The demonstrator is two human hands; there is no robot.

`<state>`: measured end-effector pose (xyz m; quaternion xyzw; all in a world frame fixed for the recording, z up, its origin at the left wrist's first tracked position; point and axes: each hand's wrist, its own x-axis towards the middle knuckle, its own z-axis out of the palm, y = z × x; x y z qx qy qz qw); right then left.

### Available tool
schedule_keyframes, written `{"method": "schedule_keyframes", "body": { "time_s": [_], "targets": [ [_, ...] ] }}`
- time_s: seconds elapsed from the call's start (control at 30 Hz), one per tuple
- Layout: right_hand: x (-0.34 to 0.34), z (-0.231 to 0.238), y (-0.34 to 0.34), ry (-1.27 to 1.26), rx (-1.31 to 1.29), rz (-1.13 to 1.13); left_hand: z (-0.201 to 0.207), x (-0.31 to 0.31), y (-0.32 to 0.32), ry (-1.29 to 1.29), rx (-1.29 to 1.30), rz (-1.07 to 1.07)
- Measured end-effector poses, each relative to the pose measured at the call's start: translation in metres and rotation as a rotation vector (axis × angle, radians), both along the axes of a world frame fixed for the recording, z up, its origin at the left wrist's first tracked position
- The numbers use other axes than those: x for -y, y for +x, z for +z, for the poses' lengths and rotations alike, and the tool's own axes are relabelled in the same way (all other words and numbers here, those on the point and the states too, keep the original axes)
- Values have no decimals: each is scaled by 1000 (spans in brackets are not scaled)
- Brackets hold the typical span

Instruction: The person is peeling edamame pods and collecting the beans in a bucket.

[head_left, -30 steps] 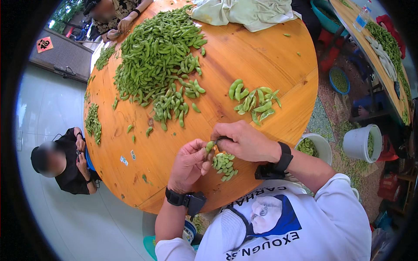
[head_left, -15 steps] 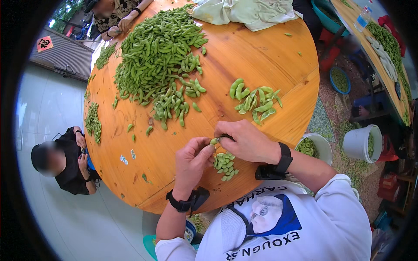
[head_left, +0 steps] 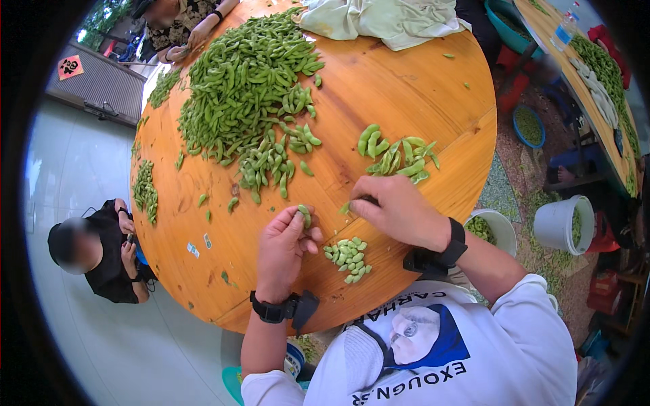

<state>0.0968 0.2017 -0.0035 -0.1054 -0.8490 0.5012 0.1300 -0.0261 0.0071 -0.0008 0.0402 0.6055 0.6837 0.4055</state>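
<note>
Works at a round wooden table (head_left: 399, 81) mid-frame, pale floor (head_left: 149, 331) at lower left; pinches a green pod (head_left: 305, 215) near centre in the left hand (head_left: 281, 240), grips something dark (head_left: 370, 199), mostly hidden, in the right hand (head_left: 398, 208); upper left, person (head_left: 177, 32) cut off

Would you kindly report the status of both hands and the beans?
Left hand pinching a green pod; right hand apart from it, holding a green scrap. Shelled beans piled on the table. Nothing seen blocking either hand.

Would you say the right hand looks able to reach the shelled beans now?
Probably yes: the right hand is near and nothing blocks the shelled beans, though it seems to hold something dark.
</note>
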Motion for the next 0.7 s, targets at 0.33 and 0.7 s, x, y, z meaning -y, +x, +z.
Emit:
{"method": "schedule_keyframes", "body": {
  "time_s": [0.33,0.7],
  "targets": [
    [0,8,-2,58,27,-132,12,-11,20,29,-5,-154],
    [18,1,-6,-156,48,113,9,-12,36,-201,-490,-308]
  ]
}}
